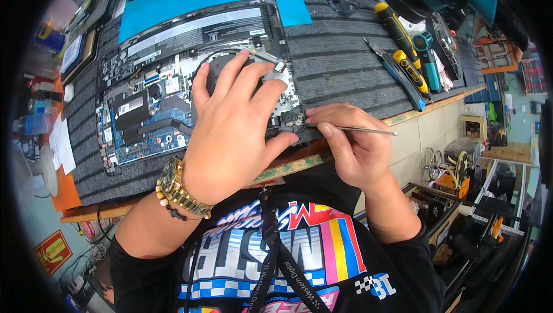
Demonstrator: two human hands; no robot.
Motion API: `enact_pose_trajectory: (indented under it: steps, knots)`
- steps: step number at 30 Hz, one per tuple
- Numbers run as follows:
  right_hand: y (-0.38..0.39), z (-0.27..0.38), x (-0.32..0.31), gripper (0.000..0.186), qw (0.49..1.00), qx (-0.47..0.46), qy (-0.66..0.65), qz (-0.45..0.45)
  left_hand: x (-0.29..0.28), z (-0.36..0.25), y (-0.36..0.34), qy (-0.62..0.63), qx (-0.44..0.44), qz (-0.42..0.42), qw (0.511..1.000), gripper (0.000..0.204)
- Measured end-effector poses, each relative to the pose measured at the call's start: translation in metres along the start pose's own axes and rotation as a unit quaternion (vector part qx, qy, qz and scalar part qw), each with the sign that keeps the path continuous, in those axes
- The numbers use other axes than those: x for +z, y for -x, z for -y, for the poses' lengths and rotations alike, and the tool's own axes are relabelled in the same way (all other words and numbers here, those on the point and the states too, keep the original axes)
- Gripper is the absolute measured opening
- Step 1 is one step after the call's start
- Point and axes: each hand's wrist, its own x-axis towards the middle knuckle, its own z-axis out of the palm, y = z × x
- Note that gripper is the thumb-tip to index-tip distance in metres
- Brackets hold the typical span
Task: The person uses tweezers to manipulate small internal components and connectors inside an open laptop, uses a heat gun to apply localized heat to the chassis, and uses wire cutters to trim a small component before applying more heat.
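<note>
An opened laptop chassis (135, 134) lies on the bench with its blue circuit board, copper-dark heat pipe (167, 124) and round fan (222, 74) exposed. Its long black battery (190, 36) runs along the far side. My left hand (239, 117) is spread flat over the fan area, fingers apart, thumb near the chassis's near right corner. In my right hand (357, 146) is a slim silver metal tool (368, 131), pinched between thumb and fingers. Its tip reaches a small part at that corner (295, 121); fingers partly hide the contact.
A ribbed grey mat (334, 53) covers the bench, with a blue sheet (288, 2) beyond the laptop. To the right lie pliers (397, 76), yellow-black screwdrivers (397, 30) and a teal tool (429, 62). The wooden bench edge (415, 114) runs close to my right hand.
</note>
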Motion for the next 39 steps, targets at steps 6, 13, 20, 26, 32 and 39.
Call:
enact_pose_trajectory:
  steps: [6,13,20,26,32,39]
  knots:
    - [0.016,0.015,-0.031,0.009,0.982,0.046,-0.154,-0.101,-0.003,-0.001,-0.003,-0.007,0.002,0.01,1.0,0.071]
    - [0.006,0.026,-0.102,0.028,0.929,0.251,0.253,0.104,-0.003,-0.002,-0.001,0.005,0.046,-0.041,0.998,0.066]
    - [-0.019,0.003,-0.115,0.036,0.875,0.264,0.394,0.096,-0.015,0.008,-0.01,0.059,0.123,-0.154,0.979,0.017]
    - [-0.009,-0.004,-0.133,0.03,0.899,0.266,0.347,-0.032,-0.059,0.008,0.047,0.033,0.088,-0.082,0.992,0.025]
    - [-0.016,-0.075,-0.183,0.042,0.83,0.117,0.508,-0.197,-0.077,-0.022,0.108,0.159,0.013,0.039,0.986,0.007]
    - [-0.033,-0.132,-0.237,0.054,0.87,0.136,0.47,-0.057,-0.06,-0.025,0.151,0.324,-0.093,0.058,0.94,0.028]
